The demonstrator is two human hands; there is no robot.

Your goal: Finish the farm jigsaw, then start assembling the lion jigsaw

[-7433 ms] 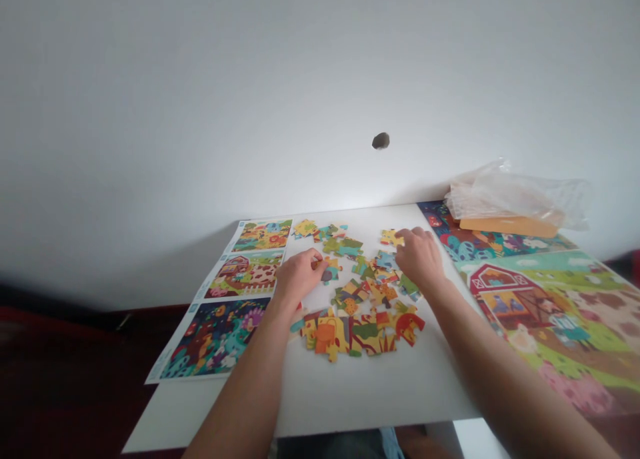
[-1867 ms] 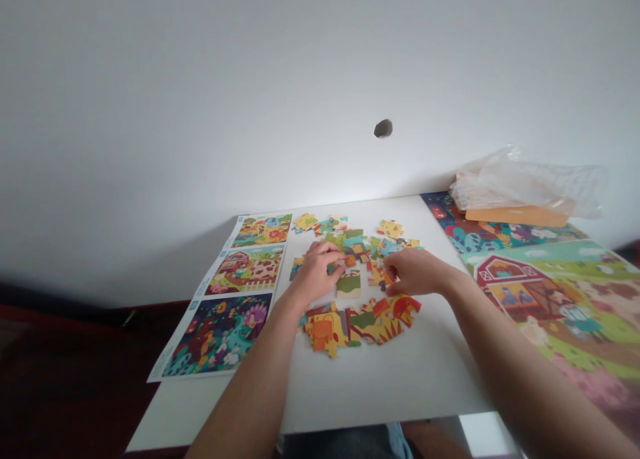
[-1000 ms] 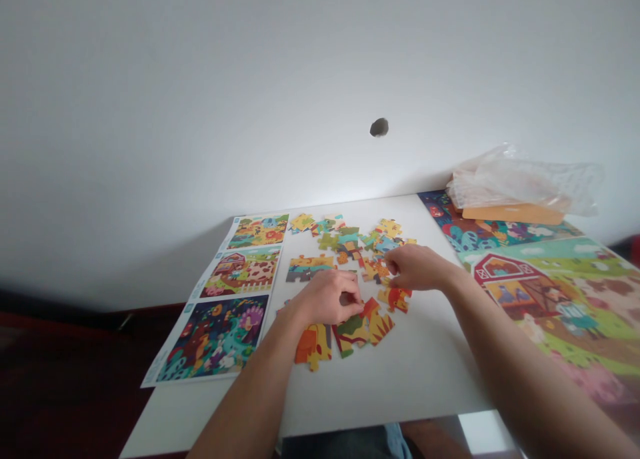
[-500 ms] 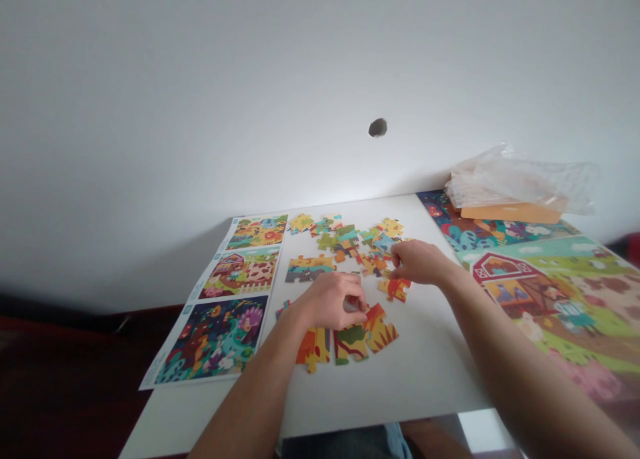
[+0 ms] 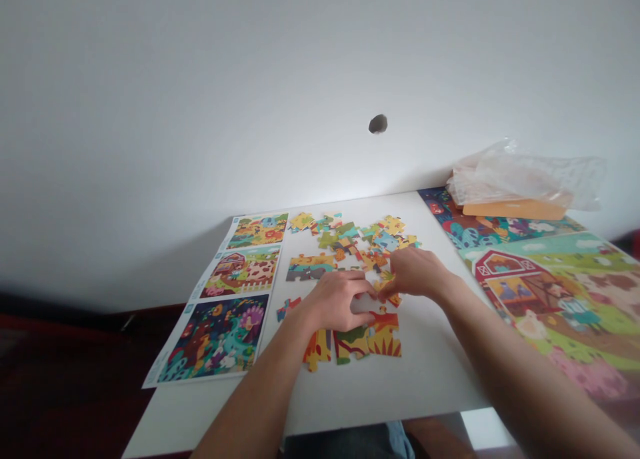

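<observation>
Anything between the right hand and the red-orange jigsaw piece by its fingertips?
Nothing visible: the right hand reaches the red-orange jigsaw piece directly. The left hand lies beside it, to the left, not between them.

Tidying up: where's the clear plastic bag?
The clear plastic bag lies far right in the head view, on a flat orange box beyond the barn poster.

Flat cardboard jigsaw pieces [image 5: 350, 235] lie scattered, with a joined teal-orange section [image 5: 310, 265] to their left and a red-yellow section [image 5: 353, 345] nearer.
</observation>
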